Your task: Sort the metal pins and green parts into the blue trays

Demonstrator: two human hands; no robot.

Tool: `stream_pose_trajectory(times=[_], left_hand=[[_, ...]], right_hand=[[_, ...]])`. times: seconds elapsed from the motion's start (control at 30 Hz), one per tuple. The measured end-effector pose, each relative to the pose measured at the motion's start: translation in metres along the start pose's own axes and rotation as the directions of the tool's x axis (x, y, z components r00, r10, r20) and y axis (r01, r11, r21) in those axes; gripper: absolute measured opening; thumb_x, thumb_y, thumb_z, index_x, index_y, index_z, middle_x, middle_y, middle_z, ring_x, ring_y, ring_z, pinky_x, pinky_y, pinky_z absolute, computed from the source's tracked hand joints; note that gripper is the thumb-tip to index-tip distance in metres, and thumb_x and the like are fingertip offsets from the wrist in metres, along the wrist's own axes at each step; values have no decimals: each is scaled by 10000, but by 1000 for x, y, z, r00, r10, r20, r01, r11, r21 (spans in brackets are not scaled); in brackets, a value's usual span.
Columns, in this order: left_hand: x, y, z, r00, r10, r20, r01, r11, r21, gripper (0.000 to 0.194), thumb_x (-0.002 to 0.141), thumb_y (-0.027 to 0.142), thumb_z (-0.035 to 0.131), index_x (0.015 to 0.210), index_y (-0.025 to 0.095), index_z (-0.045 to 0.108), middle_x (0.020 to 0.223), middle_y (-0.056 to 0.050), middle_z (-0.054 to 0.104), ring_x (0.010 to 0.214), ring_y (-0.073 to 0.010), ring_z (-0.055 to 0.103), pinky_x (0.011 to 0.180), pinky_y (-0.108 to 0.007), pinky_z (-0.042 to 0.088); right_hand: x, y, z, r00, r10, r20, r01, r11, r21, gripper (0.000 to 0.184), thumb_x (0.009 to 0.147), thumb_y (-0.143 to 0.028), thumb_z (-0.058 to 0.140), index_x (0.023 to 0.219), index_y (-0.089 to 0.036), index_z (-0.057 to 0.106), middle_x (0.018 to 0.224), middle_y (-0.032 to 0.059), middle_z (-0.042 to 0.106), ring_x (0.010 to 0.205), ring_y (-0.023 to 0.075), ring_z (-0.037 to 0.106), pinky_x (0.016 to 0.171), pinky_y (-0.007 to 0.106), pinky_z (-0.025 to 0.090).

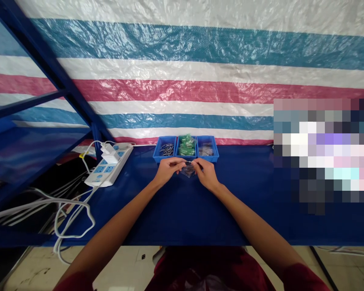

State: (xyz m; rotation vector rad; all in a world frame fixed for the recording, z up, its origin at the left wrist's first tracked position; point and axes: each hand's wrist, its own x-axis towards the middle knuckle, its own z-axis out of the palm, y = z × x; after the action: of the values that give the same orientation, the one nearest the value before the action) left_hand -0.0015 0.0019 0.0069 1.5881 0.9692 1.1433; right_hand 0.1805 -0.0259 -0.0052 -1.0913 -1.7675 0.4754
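Between my two hands hangs a small clear plastic bag (188, 170) with something dark inside, too small to name. My left hand (169, 169) pinches its upper left edge with thumb and fingertips. At the opposite edge, my right hand (205, 171) pinches it the same way. Just beyond the hands stand three blue bins side by side. The left bin (155, 152) holds loose metal screw-like pieces (167, 150). Green packets (187, 144) are heaped in the middle bin (186, 157). Clear plastic bags (206, 149) lie in the right bin (216, 153).
A white power strip (111, 165) with a plugged-in adapter (109, 152) lies left on the blue table (182, 218). White cables (75, 218) loop over the table's left front edge. A blue metal frame (48, 60) rises at left; a striped plastic sheet (182, 89) hangs behind. The right side is pixelated.
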Motion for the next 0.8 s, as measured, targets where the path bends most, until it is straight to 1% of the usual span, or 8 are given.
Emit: stream_pose_trajectory(times=[0.2,0.37,0.43,0.53,0.6,0.63,0.77,0.8], left_hand=[[-2,2,3,999,41,-33,-41,999,-5,298,727,418,741,792,127,741,691,-51,676,511,-103,530,481,-238,475],[-2,1,2,998,58,-14,-59,997,-57,291,816,419,642,827,130,674,853,-83,686,647,-142,611,491,-228,485],[-3,2,1,996,88,-26,-88,996,0,275,851,403,601,839,133,651,868,-83,686,652,-138,617,512,-227,489],[-6,5,-3,980,176,-93,-158,971,177,253,879,381,573,861,142,653,834,-68,697,629,-132,620,582,-242,506],[-8,9,-8,949,270,-164,-204,920,333,247,890,373,563,883,153,674,828,-63,710,644,-145,633,667,-273,523],[-8,10,-12,920,337,-202,-229,877,422,241,891,369,565,890,162,689,836,-64,715,670,-157,642,717,-289,524],[1,6,-32,754,587,-293,-274,688,672,221,890,357,581,922,199,731,924,-83,712,836,-210,640,819,-337,500],[5,2,-38,747,605,-277,-268,654,707,225,900,352,570,940,202,733,929,-84,712,849,-213,637,826,-343,495]], right_hand=[[-1,3,3,998,-27,61,27,1000,-6,371,980,-427,380,814,-199,622,687,26,623,644,154,587,634,260,435],[-1,3,4,996,-43,83,45,999,-30,366,983,-418,370,848,-199,629,721,34,630,669,161,600,652,265,436],[-1,2,4,997,-29,69,32,999,-40,361,984,-412,367,862,-198,632,728,38,634,679,166,603,661,269,440],[-1,2,3,999,-23,49,25,999,-48,344,981,-397,377,862,-194,628,729,40,636,684,173,603,672,277,442],[0,2,2,999,-22,40,24,998,-51,338,979,-388,383,852,-191,626,732,41,634,680,174,603,670,279,440],[0,2,2,999,-21,39,23,998,-53,340,979,-386,384,846,-190,627,733,41,633,676,173,602,668,277,439],[0,1,2,999,-23,42,26,997,-71,341,979,-372,381,839,-191,633,732,39,634,681,168,600,669,270,434],[0,1,2,999,-28,43,31,996,-80,333,977,-363,383,842,-191,633,737,40,637,688,168,600,673,269,431]])
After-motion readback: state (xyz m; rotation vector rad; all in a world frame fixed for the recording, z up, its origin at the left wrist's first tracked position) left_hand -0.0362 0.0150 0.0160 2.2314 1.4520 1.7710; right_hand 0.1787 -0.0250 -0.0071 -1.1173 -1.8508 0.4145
